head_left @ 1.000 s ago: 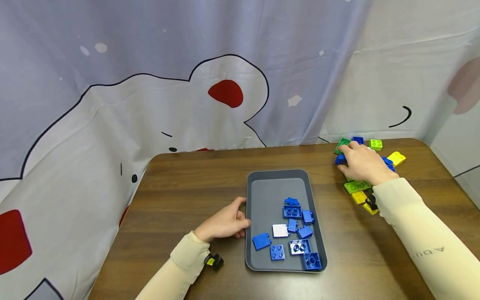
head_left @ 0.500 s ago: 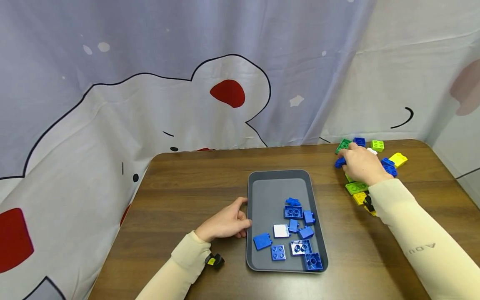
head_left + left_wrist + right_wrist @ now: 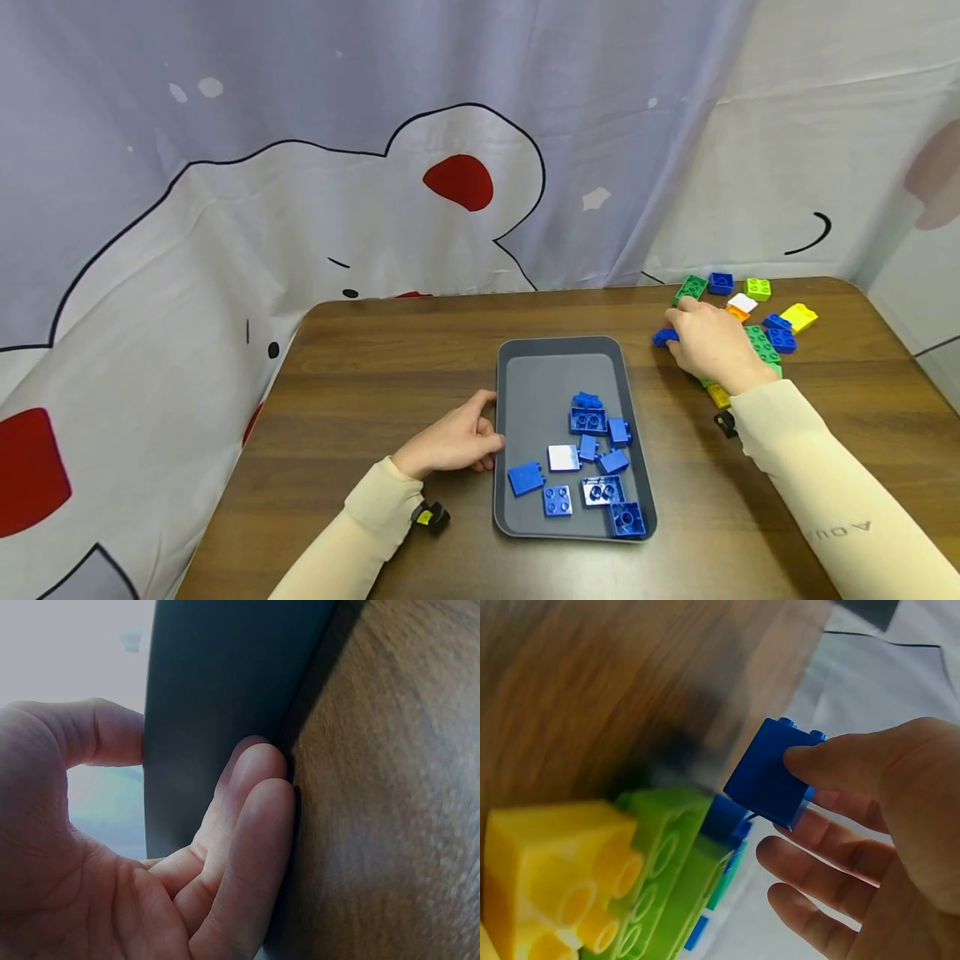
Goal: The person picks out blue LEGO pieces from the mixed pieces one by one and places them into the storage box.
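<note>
A grey tray [image 3: 517, 367] holds several blue building bricks, one with a white glare on top. At its left side my left hand [image 3: 453, 435] grips the wall; in the left wrist view the fingers [image 3: 259, 832] lie against the outside and the thumb reaches the rim, its tip hidden. My right hand [image 3: 711, 343] pinches a blue building brick [image 3: 769, 772] between thumb and fingers, at the left edge of a pile of mixed bricks. In the right wrist view the brick's studs point up and the other fingers are spread apart.
The pile beside my right hand includes a dark green brick [image 3: 691, 288], a lime brick [image 3: 757, 289], a yellow brick [image 3: 799, 317] and blue bricks [image 3: 782, 340]. A printed curtain [image 3: 337, 225] hangs behind the wooden table [image 3: 390, 350].
My right hand has drawn left and slightly toward me with the blue brick, uncovering green, white and orange bricks in the pile. The left hand stays at the tray.
</note>
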{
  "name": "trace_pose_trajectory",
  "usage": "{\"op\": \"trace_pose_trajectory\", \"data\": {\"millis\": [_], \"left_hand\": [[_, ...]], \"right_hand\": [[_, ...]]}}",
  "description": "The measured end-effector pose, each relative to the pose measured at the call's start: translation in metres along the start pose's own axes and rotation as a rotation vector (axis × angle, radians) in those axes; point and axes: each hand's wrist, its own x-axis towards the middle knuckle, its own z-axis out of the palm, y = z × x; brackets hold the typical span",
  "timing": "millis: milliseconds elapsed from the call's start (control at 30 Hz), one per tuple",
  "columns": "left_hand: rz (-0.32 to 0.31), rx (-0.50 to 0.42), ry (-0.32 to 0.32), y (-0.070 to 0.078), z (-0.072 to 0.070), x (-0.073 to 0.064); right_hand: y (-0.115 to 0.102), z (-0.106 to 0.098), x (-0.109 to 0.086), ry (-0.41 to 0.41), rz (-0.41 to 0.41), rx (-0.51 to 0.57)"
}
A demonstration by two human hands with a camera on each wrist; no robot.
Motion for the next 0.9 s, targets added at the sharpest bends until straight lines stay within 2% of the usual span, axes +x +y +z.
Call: {"op": "trace_pose_trajectory", "data": {"millis": [133, 367, 567, 700, 900], "left_hand": [[-0.003, -0.004, -0.005, 0.001, 0.000, 0.001], [0.002, -0.016, -0.003, 0.002, 0.000, 0.001], [0.006, -0.028, 0.002, 0.002, 0.000, -0.001], [0.004, -0.031, 0.002, 0.001, 0.000, -0.001], [-0.003, -0.019, 0.002, 0.001, 0.001, -0.001]], "right_hand": [[-0.012, -0.003, -0.010, 0.068, -0.013, 0.050], [-0.040, -0.012, -0.027, 0.105, -0.025, 0.122], [-0.067, -0.020, -0.040, 0.166, -0.118, 0.169], [-0.085, -0.021, -0.049, 0.172, -0.175, 0.212], [-0.110, -0.019, -0.062, 0.163, -0.245, 0.216]]}}
